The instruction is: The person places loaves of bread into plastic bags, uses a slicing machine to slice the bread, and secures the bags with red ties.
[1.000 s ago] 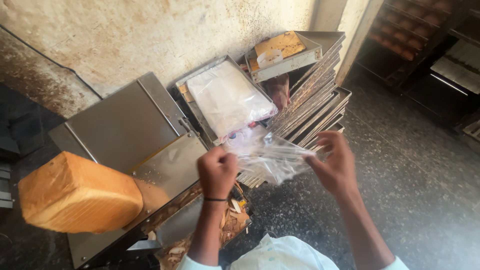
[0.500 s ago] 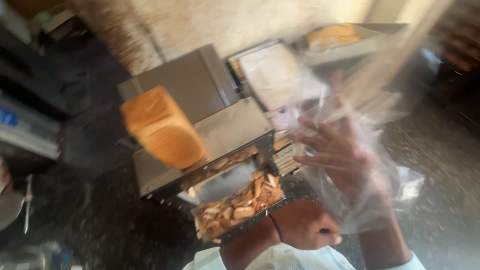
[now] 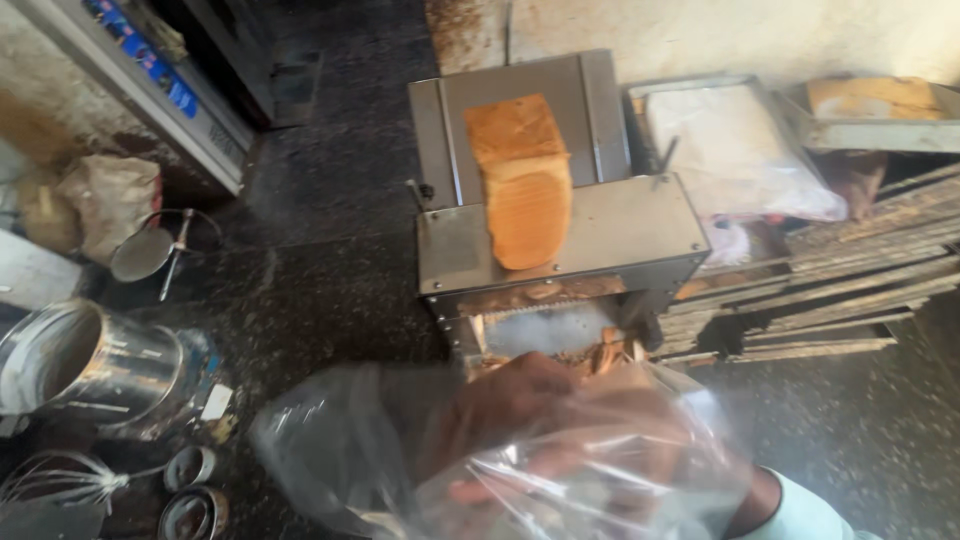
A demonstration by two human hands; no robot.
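Low in the head view, a clear plastic bag point(image 3: 400, 450) is spread wide in front of both my hands, which show blurred through the film. My left hand point(image 3: 500, 400) and my right hand point(image 3: 640, 430) each grip the bag, close together. Just beyond them stands a metal bread slicer point(image 3: 600, 225). An unsliced orange-brown loaf point(image 3: 520, 180) lies lengthwise on the slicer's sloping top. Crumbs and bread scraps point(image 3: 600, 350) sit at the slicer's lower opening, partly hidden by my hands.
A stack of metal trays point(image 3: 830, 290) stands right of the slicer, with a pile of plastic bags point(image 3: 735, 150) and another loaf point(image 3: 870, 98) on top. On the dark floor at left are a shiny metal can point(image 3: 90, 365), a whisk point(image 3: 60, 485), small tins point(image 3: 190, 500) and a strainer point(image 3: 145, 250).
The view has swung left and down onto the slicer. My hands have dropped to the bottom of the view, and the bag now hangs spread wide over them.
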